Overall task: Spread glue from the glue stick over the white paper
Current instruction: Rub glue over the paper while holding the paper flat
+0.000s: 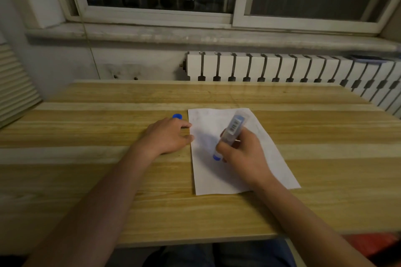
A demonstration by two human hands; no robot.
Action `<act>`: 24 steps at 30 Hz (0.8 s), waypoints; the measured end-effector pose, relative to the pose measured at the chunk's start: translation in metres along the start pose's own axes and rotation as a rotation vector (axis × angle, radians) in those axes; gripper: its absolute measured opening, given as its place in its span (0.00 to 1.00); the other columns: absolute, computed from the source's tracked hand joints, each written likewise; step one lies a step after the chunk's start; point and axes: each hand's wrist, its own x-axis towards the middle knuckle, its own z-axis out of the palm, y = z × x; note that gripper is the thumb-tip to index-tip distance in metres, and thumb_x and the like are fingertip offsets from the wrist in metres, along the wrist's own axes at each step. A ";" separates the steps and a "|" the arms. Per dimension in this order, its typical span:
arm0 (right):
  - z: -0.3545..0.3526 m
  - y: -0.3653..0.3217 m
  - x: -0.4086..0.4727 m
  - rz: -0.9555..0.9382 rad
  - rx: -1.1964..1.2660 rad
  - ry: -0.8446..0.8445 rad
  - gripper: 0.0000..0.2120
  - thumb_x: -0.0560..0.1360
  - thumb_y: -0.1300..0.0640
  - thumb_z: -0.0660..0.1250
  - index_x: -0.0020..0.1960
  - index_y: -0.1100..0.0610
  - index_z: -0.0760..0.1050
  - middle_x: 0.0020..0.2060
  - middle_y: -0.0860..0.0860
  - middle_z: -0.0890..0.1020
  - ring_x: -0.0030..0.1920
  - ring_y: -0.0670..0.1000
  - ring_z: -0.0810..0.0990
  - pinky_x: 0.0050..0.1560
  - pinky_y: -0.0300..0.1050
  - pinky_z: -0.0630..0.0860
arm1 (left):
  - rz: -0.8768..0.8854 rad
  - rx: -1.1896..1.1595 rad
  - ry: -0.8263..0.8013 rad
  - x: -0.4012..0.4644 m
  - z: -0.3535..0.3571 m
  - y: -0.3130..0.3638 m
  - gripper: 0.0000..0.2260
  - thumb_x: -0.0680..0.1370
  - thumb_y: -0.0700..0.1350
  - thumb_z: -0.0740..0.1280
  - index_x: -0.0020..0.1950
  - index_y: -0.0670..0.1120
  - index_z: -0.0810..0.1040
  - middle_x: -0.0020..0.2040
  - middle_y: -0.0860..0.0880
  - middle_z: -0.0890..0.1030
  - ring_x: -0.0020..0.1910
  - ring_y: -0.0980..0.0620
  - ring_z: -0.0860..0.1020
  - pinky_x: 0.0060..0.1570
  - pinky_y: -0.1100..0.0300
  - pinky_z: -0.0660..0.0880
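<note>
Mid-frame, your right hand (243, 154) grips the glue stick (230, 134) on the paper (219, 175); your left hand (167, 134), flat and empty, barely pins its edge, so a hard stroke could skid it.

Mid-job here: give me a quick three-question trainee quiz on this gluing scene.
1. True or false: the glue stick is in the left hand.
2. Where does the blue cap lie? A) on the white paper B) on the wooden table, left of the paper C) on the windowsill
3. Which end of the stick meets the paper?

Key: 1 false, the right hand grips it; 2 B; 3 the blue tip.
</note>
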 end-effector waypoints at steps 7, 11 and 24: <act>0.030 -0.008 -0.005 -0.076 -0.014 -0.092 0.05 0.70 0.57 0.71 0.43 0.54 0.76 0.34 0.48 0.81 0.34 0.42 0.79 0.33 0.42 0.77 | 0.002 -0.003 0.005 0.002 0.000 0.001 0.24 0.74 0.63 0.67 0.69 0.60 0.74 0.60 0.53 0.79 0.57 0.50 0.76 0.51 0.53 0.73; 0.031 -0.007 -0.005 -0.076 0.003 -0.108 0.05 0.71 0.57 0.71 0.44 0.50 0.75 0.35 0.42 0.81 0.36 0.41 0.80 0.34 0.38 0.78 | 0.011 0.008 0.011 0.001 -0.001 0.002 0.24 0.74 0.63 0.67 0.70 0.60 0.74 0.60 0.53 0.79 0.57 0.51 0.76 0.50 0.54 0.72; 0.032 -0.004 -0.006 -0.067 -0.048 -0.111 0.06 0.70 0.58 0.71 0.46 0.54 0.76 0.38 0.49 0.82 0.42 0.47 0.80 0.37 0.47 0.79 | 0.020 -0.005 0.008 0.002 0.000 0.001 0.24 0.75 0.62 0.67 0.69 0.59 0.74 0.59 0.53 0.79 0.55 0.52 0.76 0.46 0.54 0.69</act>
